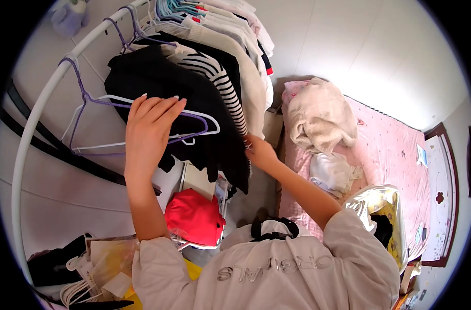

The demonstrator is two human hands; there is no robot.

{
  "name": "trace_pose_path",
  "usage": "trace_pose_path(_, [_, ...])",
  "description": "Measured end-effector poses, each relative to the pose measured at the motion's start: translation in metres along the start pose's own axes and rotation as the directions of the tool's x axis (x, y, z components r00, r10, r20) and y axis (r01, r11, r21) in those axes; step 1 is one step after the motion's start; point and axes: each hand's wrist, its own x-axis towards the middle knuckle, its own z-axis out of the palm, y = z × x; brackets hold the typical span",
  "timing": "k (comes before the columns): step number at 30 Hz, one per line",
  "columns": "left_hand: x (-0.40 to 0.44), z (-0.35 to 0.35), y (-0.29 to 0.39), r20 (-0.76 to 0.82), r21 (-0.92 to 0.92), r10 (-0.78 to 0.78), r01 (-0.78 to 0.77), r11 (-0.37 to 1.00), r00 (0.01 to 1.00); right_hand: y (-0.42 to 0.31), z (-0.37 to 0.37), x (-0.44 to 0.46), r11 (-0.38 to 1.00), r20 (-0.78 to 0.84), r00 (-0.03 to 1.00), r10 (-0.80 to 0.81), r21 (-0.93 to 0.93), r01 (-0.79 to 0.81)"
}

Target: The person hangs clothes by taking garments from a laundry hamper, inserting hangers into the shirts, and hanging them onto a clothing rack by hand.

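My left hand [150, 121] is at the bare purple hanger [80, 88] and white hanger [213, 124], its fingers together and bent over their upper arms. Its thumb is hidden, and a black garment [163, 77] hangs just behind. My right hand [260, 152] is closed around the cuff end of a black-and-white striped sleeve [230, 95]. That sleeve belongs to a striped top hanging beyond the black garment. Beside the sleeve hangs a cream knit sweater [248, 77].
A white rail [44, 98] curves along the left, with more clothes at its far end. Below lies red fabric [194, 219]. On the right, a pink bed [385, 137] bears a beige blanket [320, 113] and white cloth [332, 173]. A basket [398, 222] stands nearer.
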Motion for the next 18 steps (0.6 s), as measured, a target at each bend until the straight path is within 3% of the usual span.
trace_pose_path(1, [-0.002, 0.004, -0.002, -0.010, 0.014, 0.000, 0.000, 1.000, 1.000, 0.004, -0.003, -0.002, 1.000, -0.033, 0.999, 0.016, 0.003, -0.016])
trace_pose_path(4, [-0.002, 0.008, -0.002, -0.026, 0.063, -0.010, 0.012, 0.998, 1.000, -0.007, -0.025, 0.005, 0.980, -0.304, 0.933, -0.193, -0.011, 0.199])
trace_pose_path(7, [-0.003, 0.009, 0.000, -0.007, 0.062, -0.041, 0.042, 0.997, 0.999, -0.046, -0.057, 0.015, 0.934, -0.379, 0.877, -0.294, 0.079, 0.347])
trace_pose_path(15, [0.002, -0.005, 0.026, 0.119, 0.006, -0.074, 0.074, 0.997, 0.990, -0.077, -0.070, 0.032, 0.881, -0.286, 0.908, -0.305, 0.278, 0.384])
trace_pose_path(18, [0.001, 0.015, 0.040, 0.047, -0.105, 0.027, -0.022, 0.994, 0.999, -0.078, -0.065, 0.035, 0.865, -0.251, 0.911, -0.327, 0.308, 0.395])
